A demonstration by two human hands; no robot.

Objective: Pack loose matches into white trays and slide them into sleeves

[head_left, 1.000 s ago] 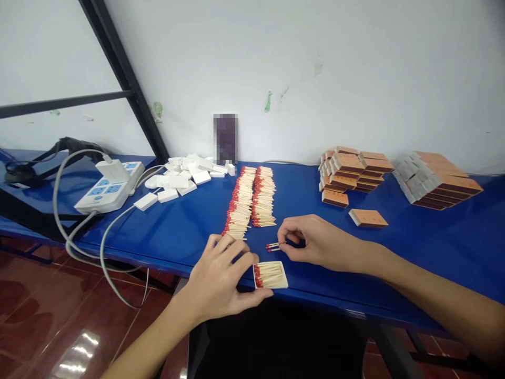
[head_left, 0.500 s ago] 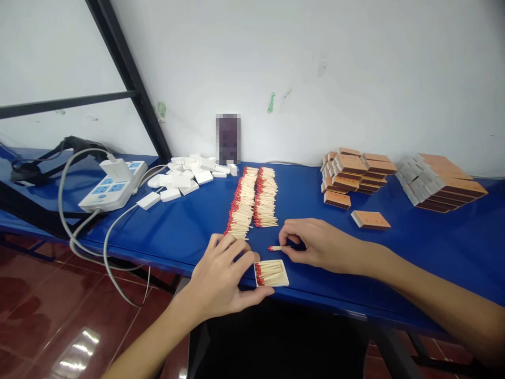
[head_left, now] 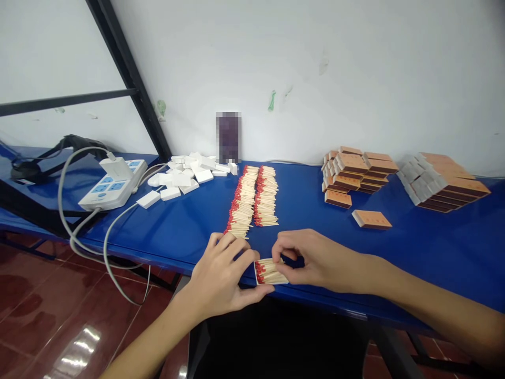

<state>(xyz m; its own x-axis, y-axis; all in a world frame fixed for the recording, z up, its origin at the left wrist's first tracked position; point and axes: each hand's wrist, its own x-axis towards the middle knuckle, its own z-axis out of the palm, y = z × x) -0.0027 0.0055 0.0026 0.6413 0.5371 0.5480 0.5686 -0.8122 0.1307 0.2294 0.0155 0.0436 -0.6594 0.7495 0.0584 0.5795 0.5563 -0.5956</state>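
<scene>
A small white matchbox tray (head_left: pixel 269 272) full of red-tipped matches lies at the near edge of the blue table (head_left: pixel 177 226). My left hand (head_left: pixel 223 273) curls round the tray's left side, thumb below it and fingers above. My right hand (head_left: pixel 311 258) pinches matches with thumb and forefinger right over the tray's right part. Two long rows of loose matches (head_left: pixel 252 200) lie just beyond both hands.
White inner trays (head_left: pixel 185 176) are heaped at the back left beside a power strip (head_left: pixel 114 184) with grey cables. Stacks of orange matchboxes (head_left: pixel 353 171) and a further stack (head_left: pixel 444 181) stand at the back right, one loose box (head_left: pixel 371 219) in front. A dark metal frame (head_left: pixel 130 79) leans against the wall.
My right hand has carried the pinched matches from the table surface left and down onto the tray. My left hand has stayed on the tray.
</scene>
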